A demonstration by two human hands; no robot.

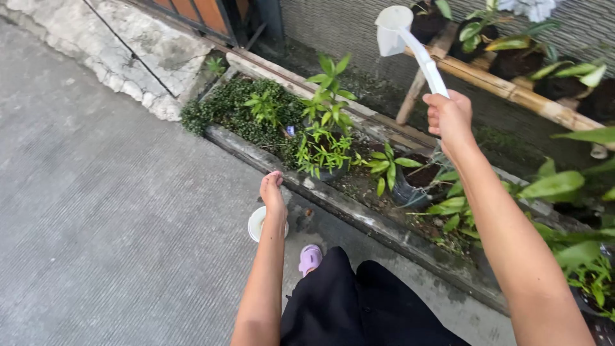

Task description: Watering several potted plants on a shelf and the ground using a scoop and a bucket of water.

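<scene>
1. Outdoors, head view looks down at both arms over a concrete floor [96, 211] beside a planter bed [359, 211].
2. R hand [450, 118] is raised, fingers wrapped tight around the handle end of a white dipper [410, 45].
3. Dipper's long axis runs from the fist up and to the left; the cup end sits at the far tip, mouth tilted, well away from the body.
4. Cup hangs above the bamboo rack [512, 93] w/ its dark pots, just left of the nearest rack plant [506, 38]. Can't tell if water is in it or coming out.
5. L hand [273, 192] hangs low, fingers pressed together and pointing down, holding nothing.
6. L hand sits over a white bucket [256, 224] on the floor; touching or just above, can't tell.
7. So R hand alone has the dipper; L hand is well apart from it, near the bed's edge.
8. Green plants [323, 128] fill the bed between the two hands; a purple slipper [311, 257] shows by the dark trousers [359, 307].
</scene>
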